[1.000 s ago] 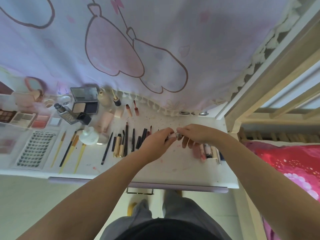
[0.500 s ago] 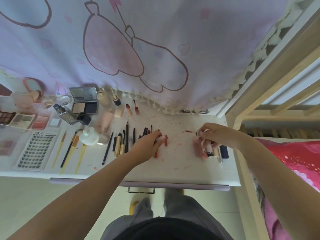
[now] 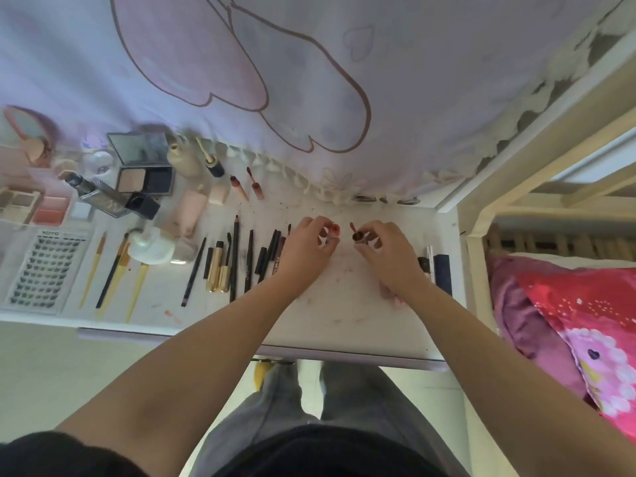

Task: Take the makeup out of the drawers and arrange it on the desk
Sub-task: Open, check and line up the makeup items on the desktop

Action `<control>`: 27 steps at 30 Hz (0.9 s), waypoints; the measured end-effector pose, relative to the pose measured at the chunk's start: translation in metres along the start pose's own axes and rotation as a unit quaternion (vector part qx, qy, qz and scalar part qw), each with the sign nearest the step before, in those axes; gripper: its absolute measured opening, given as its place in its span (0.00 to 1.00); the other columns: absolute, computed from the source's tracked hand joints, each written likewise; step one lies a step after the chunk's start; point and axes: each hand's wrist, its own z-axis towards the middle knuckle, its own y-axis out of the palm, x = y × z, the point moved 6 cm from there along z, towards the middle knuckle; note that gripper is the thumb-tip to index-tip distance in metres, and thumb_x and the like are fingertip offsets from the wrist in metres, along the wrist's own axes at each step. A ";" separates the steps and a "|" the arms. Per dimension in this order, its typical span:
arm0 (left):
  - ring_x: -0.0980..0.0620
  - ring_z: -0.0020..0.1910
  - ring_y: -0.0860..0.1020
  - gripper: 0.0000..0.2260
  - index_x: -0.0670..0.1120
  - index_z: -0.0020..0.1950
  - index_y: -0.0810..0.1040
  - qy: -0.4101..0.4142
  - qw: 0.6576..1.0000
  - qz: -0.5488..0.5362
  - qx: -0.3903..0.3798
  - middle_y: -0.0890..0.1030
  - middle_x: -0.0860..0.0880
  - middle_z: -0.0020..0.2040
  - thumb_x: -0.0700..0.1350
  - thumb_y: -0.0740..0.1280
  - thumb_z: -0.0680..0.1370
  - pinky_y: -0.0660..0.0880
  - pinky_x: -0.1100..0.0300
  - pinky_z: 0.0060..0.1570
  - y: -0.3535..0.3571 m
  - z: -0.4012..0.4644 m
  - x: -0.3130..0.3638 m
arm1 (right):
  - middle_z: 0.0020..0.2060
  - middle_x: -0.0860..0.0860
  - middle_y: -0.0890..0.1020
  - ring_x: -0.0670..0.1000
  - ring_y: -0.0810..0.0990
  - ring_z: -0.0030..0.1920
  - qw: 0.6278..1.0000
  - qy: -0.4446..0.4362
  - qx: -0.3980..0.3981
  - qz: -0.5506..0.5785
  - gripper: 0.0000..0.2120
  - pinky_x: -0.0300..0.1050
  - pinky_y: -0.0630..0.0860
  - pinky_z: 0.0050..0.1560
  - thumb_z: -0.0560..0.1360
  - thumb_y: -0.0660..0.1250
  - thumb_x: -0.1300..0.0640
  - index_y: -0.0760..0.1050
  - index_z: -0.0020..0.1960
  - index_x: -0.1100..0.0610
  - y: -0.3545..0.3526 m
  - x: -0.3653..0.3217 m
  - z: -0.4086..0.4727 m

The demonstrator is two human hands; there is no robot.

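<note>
Right now two bare hands hover over the white desk point(image 3: 344, 325), a little apart; the left hand point(image 3: 304, 251) pinches a small red lip gloss tube point(image 3: 334, 230) with curled fingers; the right hand point(image 3: 387, 254) pinches the wand cap point(image 3: 358, 235), and its thin red tip pokes out toward eleven o'clock. Both sit above the middle of the desk, which is flat, smooth and smeared with pink marks; at nine o'clock from the left hand lies a neat row of thin black pencils point(image 3: 235, 258) and two shiny gold tubes point(image 3: 218, 270); further that way rest yellow-handled brushes point(image 3: 117, 273) and a flat clear tray of false lashes point(image 3: 44, 270), tiny dark curls in rows. Toward ten o'clock an open compact point(image 3: 144, 179) holds a tan powder square; a small palette point(image 3: 51, 210) holds a pink one. At three o'clock from the right hand lies a dark blue stick point(image 3: 443, 273). Soft lilac cloth point(image 3: 309, 63) hangs behind.
</note>
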 end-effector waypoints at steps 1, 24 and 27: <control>0.53 0.46 0.75 0.07 0.48 0.54 0.76 0.003 1.000 0.017 0.010 0.75 0.52 0.48 0.47 0.65 0.77 0.72 0.58 0.48 0.002 0.003 0.000 | 0.50 0.50 0.76 0.47 0.73 0.47 0.999 -0.018 0.009 -0.030 0.08 0.34 0.68 0.45 0.75 0.66 0.54 0.74 0.54 0.52 0.004 -0.002 0.008; 0.45 0.54 0.73 0.14 0.44 0.58 0.70 0.058 0.968 0.223 -0.100 0.76 0.46 0.55 0.52 0.53 0.81 0.65 0.53 0.52 0.086 -0.046 0.045 | 0.53 0.50 0.80 0.54 0.76 0.53 0.938 0.001 -0.145 -0.313 0.13 0.49 0.69 0.54 0.78 0.58 0.50 0.78 0.55 0.51 -0.026 0.030 0.022; 0.45 0.55 0.72 0.19 0.44 0.58 0.71 0.002 0.962 0.258 -0.091 0.76 0.46 0.56 0.57 0.53 0.80 0.65 0.53 0.52 0.097 -0.035 0.044 | 0.50 0.51 0.80 0.54 0.75 0.52 0.929 -0.014 -0.135 -0.344 0.14 0.49 0.67 0.51 0.79 0.55 0.49 0.77 0.53 0.53 -0.020 0.027 0.019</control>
